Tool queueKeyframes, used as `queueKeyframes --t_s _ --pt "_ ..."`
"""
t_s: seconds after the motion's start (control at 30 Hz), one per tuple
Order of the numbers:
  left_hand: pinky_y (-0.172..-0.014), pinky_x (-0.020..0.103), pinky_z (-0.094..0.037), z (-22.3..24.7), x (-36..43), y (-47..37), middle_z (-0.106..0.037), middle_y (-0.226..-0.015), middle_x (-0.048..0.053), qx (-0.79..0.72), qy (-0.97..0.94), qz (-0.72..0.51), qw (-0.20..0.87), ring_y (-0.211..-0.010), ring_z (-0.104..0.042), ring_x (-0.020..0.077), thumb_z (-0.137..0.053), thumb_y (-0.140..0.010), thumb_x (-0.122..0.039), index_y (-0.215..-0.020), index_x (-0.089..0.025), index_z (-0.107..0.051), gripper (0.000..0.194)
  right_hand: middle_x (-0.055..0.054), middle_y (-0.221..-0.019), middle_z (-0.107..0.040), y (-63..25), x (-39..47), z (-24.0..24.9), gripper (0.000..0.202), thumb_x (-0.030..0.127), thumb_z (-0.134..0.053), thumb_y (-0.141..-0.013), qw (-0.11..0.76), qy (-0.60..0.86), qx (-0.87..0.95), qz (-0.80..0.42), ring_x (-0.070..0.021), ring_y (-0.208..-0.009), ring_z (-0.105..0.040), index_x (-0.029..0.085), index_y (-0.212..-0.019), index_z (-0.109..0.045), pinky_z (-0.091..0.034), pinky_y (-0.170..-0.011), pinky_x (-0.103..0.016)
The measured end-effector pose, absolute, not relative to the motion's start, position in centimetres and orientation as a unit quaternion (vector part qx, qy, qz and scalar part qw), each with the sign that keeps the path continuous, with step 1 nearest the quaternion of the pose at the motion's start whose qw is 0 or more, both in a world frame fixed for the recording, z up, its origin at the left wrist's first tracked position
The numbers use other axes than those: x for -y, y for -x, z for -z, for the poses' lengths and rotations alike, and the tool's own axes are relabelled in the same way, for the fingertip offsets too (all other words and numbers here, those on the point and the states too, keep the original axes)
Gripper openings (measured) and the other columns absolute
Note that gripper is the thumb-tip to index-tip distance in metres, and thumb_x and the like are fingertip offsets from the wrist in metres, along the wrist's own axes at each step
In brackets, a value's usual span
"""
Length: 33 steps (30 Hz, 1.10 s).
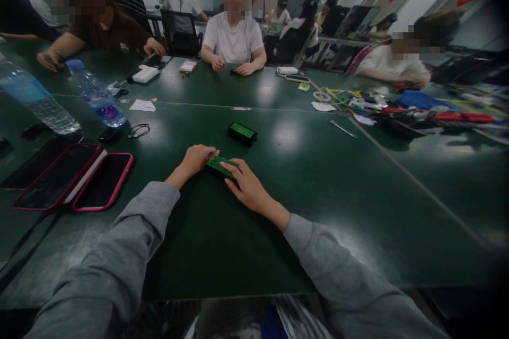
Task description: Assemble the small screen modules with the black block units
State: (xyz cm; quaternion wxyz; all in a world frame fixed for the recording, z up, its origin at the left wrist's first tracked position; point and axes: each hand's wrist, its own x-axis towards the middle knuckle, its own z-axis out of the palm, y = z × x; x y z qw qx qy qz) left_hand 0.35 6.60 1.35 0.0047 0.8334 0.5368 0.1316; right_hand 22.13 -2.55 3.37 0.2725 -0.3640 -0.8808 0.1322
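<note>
A green circuit board with a dark underside lies tilted between my two hands, low over the dark green table. My left hand has its fingers curled round the board's left end. Across the right part rests my right hand, its fingers on the board's top and its thumb at the near edge. Just beyond my hands, a black case with a green board in it sits on the table. My left fingertips are partly hidden.
On the left are a red-rimmed phone, a larger dark tablet-like device and two water bottles. A wrench lies to the right, near a heap of cables. Several people sit across the table.
</note>
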Motion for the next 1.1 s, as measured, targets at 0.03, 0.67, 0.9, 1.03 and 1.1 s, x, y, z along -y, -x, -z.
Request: queueKeyframes --t_s 0.03,0.67,0.9,1.03,1.1 --pt "-0.056 0.026 -0.032 -1.38 -6.58 -0.36 -0.068 -0.071 0.006 -0.536 -0.834 -0.131 0.006 -0.062 -0.06 0.017 -0.03 -0.097 -0.05 -0.078 -0.02 -0.068 0.053 -0.012 -0.136 -0.04 -22.15 2.55 -3.37 0.048 0.026 -0.046 -0.097 0.273 0.364 0.88 -0.133 -0.0258 -0.123 -0.046 0.027 -0.143 -0.032 -0.047 -0.101 -0.048" --pt "-0.058 0.026 -0.034 -2.04 -6.21 -0.48 -0.07 -0.075 0.007 -0.54 -0.834 -0.115 0.01 -0.067 -0.062 0.0184 -0.03 -0.097 -0.049 -0.082 -0.021 -0.069 0.05 -0.012 -0.135 -0.04 -22.15 2.56 -3.33 0.048 0.029 -0.045 -0.097 0.274 0.368 0.879 -0.133 -0.0264 -0.123 -0.046 0.028 -0.143 -0.032 -0.047 -0.101 -0.05" --pt "-0.059 0.026 -0.035 -1.97 -6.21 -0.49 -0.07 -0.075 0.007 -0.536 -0.835 -0.122 0.009 -0.068 -0.063 0.0181 -0.029 -0.098 -0.049 -0.082 -0.021 -0.069 0.051 -0.013 -0.136 -0.04 -22.12 2.58 -3.44 0.047 0.028 -0.045 -0.097 0.273 0.365 0.881 -0.13 -0.0264 -0.124 -0.045 0.027 -0.143 -0.032 -0.047 -0.101 -0.05" --pt "-0.059 0.027 -0.036 -1.9 -6.2 -0.52 -0.07 -0.075 0.008 -0.538 -0.834 -0.126 0.006 -0.067 -0.064 0.0185 -0.028 -0.098 -0.048 -0.082 -0.02 -0.069 0.052 -0.012 -0.137 -0.039 -22.14 2.64 -3.57 0.048 0.028 -0.046 -0.097 0.265 0.371 0.88 -0.134 -0.0255 -0.122 -0.047 0.027 -0.143 -0.032 -0.048 -0.1 -0.048" --pt "-0.059 0.027 -0.036 -1.92 -6.2 -0.51 -0.07 -0.075 0.008 -0.536 -0.835 -0.123 0.007 -0.067 -0.063 0.0181 -0.028 -0.098 -0.048 -0.081 -0.02 -0.068 0.052 -0.012 -0.137 -0.039 -22.14 2.63 -3.54 0.049 0.028 -0.046 -0.097 0.264 0.372 0.879 -0.135 -0.0255 -0.122 -0.047 0.028 -0.144 -0.031 -0.048 -0.099 -0.049"
